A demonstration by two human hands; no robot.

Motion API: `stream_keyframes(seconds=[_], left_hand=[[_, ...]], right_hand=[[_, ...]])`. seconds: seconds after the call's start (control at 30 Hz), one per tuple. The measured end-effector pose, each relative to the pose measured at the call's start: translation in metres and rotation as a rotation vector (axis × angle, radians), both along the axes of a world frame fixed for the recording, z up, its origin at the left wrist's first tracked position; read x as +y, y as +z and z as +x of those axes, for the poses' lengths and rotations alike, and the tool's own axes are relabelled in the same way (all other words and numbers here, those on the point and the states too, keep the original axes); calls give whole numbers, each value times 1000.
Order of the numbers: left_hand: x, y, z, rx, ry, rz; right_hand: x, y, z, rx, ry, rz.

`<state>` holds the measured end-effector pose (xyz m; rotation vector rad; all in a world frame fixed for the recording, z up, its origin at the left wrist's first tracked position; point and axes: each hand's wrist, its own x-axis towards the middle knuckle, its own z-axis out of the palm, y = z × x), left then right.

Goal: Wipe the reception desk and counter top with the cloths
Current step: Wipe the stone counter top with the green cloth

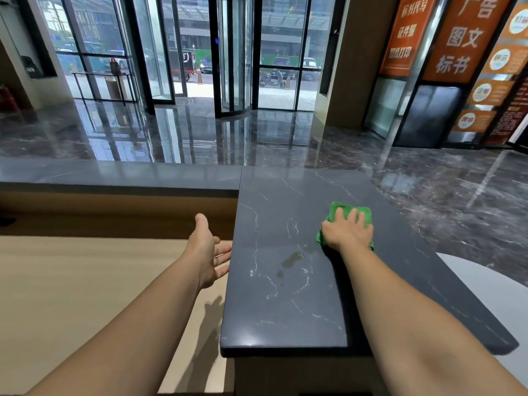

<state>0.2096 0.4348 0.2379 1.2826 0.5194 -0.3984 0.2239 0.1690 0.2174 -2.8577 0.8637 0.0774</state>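
A dark marble counter top (285, 304) with white veins runs away from me on the right. My right hand (347, 231) presses flat on a green cloth (340, 208) near the counter's far right side, fingers spread over it. A brownish smear (293, 257) lies on the marble just left of that hand. My left hand (207, 250) hovers open, palm turned inward, beside the counter's left edge and above the lower wooden desk (85, 281). It holds nothing.
A raised dark ledge (114, 174) spans the back of the desk on the left. Beyond it lies a glossy marble lobby floor (200, 132) with glass revolving doors. Orange signs (463, 38) hang at the upper right.
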Motion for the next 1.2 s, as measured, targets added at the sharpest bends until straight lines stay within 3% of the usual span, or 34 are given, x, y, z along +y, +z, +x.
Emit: stream_keyframes(seconds=[0.1,0.37,0.63,1.07,1.2], left_hand=[[3,1,-1,6,-31,-6],[25,-9,-2,58,-126,-82],[34,-1,-20,73,-162,-75],[29,2,-39,23,-194,-6],[33,-1,-45,24,-215,-19]], right_hand=[[52,0,3,-16,-37,2],[185,-4,3,-24,258,15],[166,0,-24,-21,507,17],[24,3,-91,15,116,-12],[23,2,-94,26,-9,9]])
